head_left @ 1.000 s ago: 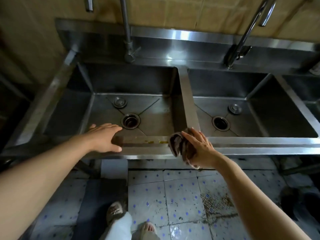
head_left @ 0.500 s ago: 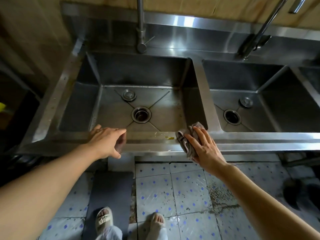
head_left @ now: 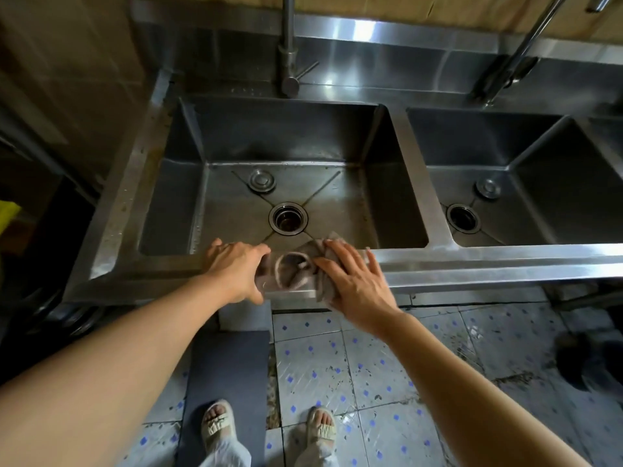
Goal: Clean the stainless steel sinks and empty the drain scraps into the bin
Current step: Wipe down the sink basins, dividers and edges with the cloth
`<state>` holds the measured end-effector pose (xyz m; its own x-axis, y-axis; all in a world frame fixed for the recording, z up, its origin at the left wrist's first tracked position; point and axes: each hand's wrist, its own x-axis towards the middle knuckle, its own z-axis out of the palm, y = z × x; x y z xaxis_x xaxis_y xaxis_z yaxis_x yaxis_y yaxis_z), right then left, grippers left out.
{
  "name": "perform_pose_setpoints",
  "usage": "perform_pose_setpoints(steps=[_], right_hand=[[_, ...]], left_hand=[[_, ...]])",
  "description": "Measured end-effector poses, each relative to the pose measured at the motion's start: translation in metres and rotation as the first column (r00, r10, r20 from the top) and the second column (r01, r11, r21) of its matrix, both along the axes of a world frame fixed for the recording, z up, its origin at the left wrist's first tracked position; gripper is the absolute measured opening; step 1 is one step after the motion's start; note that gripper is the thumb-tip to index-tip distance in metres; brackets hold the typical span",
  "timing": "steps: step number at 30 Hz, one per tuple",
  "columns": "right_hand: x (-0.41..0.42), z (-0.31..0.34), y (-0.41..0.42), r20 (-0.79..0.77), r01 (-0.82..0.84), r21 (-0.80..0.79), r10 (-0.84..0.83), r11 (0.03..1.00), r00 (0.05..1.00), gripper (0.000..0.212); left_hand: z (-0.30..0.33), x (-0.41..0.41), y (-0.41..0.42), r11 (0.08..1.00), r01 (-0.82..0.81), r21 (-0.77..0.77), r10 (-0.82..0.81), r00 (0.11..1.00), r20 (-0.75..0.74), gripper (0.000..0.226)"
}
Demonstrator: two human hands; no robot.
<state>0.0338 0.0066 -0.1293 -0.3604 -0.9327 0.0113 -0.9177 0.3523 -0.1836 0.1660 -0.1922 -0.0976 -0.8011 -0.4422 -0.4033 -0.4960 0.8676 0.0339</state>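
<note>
Two stainless steel sinks stand side by side: the left sink (head_left: 168, 203) with its open drain (head_left: 288, 219), and the right sink (head_left: 573, 183) with its drain (head_left: 463, 218). A crumpled brown-grey cloth (head_left: 293, 267) lies on the front rim of the left sink. My right hand (head_left: 354, 281) presses the cloth down with straight, spread fingers. My left hand (head_left: 236, 267) rests on the same rim just left of the cloth, fingers over the inner edge. No scraps show in either drain.
A round plug (head_left: 262, 180) lies behind the left drain, another plug (head_left: 487, 188) behind the right one. Two faucets (head_left: 288, 45) (head_left: 512, 62) rise from the back ledge. A dark mat (head_left: 229, 382) and my sandalled feet are on the speckled tile floor.
My right hand has slid the cloth leftward along the front rim until it sits beside my left hand. The left hand has stayed on the rim. The yellowish smear there is now covered.
</note>
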Motion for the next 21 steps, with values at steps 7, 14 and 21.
perform_pose_setpoints(steps=[7,14,21], right_hand=[[-0.076,0.009,0.093,-0.066,0.229,0.142,-0.222,0.963,0.973,0.088],[-0.078,-0.001,0.100,-0.119,0.228,0.083,-0.218,0.970,0.969,0.093],[0.022,-0.009,-0.021,-0.086,-0.016,-0.016,0.015,1.000,0.996,0.081]], left_hand=[[0.010,-0.003,0.006,1.000,-0.011,-0.011,0.011,0.999,0.047,0.073],[0.013,-0.008,0.012,1.000,-0.025,0.007,0.025,0.999,0.039,0.065],[0.007,0.010,0.006,0.992,-0.050,0.113,0.050,0.999,-0.002,0.099]])
